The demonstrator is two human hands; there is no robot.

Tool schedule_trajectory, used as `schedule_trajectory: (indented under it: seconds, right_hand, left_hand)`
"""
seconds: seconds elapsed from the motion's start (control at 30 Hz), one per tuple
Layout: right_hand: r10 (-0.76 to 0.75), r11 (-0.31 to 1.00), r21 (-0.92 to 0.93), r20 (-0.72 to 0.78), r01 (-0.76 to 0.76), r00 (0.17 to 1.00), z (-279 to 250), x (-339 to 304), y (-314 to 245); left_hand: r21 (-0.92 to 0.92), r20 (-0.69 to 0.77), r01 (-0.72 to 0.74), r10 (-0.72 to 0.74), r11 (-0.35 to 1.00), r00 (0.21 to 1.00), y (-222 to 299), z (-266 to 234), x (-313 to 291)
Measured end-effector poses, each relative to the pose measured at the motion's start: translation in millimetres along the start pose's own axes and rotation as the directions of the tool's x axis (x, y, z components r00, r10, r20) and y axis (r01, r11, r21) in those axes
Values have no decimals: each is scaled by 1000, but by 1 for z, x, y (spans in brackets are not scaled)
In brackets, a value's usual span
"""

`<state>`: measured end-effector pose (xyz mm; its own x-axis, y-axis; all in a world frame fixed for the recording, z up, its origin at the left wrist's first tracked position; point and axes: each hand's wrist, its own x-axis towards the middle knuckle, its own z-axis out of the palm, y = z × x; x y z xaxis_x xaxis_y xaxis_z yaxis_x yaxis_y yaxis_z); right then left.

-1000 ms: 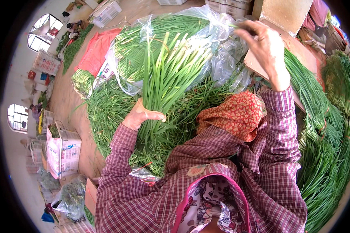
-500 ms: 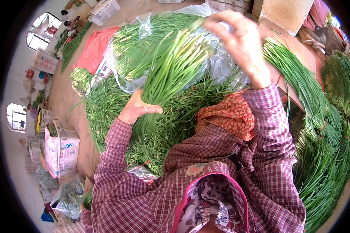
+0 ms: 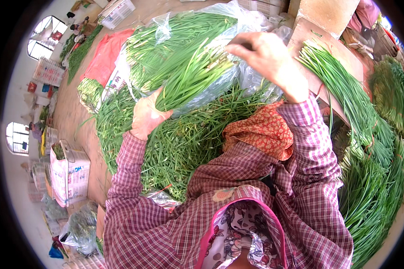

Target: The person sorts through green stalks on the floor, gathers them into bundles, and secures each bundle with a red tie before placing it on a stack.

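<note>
Left hand: the left hand [image 3: 147, 115] is clamping around the lower end of a bundle of green stalks [image 3: 191, 74], fingers wrapped tight, and is holding it slanted up and away from the body.
Right hand: the right hand [image 3: 265, 56] is hanging above the far tips of the bundle, fingers curled loosely downward and brushing the stalk ends; whether it is actually pinching any of them I cannot tell.
Bundle: the stalks are fanning out from the left hand's grip toward the right hand, lying over the clear plastic bag [image 3: 238, 27].
Plastic bag: it is sitting just behind the bundle, gaping open and holding more green stalks of the same kind.
Loose heap: a wide heap of green stalks [image 3: 179, 139] is spreading beneath the bundle, between it and the person's chest.
Red patterned cloth: the cloth [image 3: 262, 132] is resting on the near edge of the heap, below the right wrist.
Sleeves: checked sleeves [image 3: 130, 179] are covering both forearms down to the wrists.
Board: to the right of the bundle, a tan board [image 3: 309, 36] is carrying a row of straightened stalks [image 3: 341, 85] running diagonally.
Further greens: more piled stalks [image 3: 381, 179] are lying beyond that row, far right of the bundle.
Red sheet: a red sheet [image 3: 105, 56] is lying on the floor left of the bundle.
White box: a white carton [image 3: 69, 172] is standing well to the left of the bundle, near the lower left.
</note>
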<state>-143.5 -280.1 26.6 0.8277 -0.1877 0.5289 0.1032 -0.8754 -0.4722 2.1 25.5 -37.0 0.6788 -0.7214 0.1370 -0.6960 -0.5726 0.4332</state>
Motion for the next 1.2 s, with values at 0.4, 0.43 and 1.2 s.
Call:
schedule_trajectory:
  seconds: [0.4,0.43,1.2]
  right_hand:
    - [113,993,34,-125,-110,986,45,-12,1]
    - [94,995,-1,-177,-96,980,46,-13,5]
    - [-218,928,-301,30,217,975,51,13,3]
  left_hand:
    - [281,-266,-342,415,897,870,25,-3,10]
    - [306,-226,-238,313,922,923,27,-4,10]
    - [713,-129,-172,368,680,921,24,-24,13]
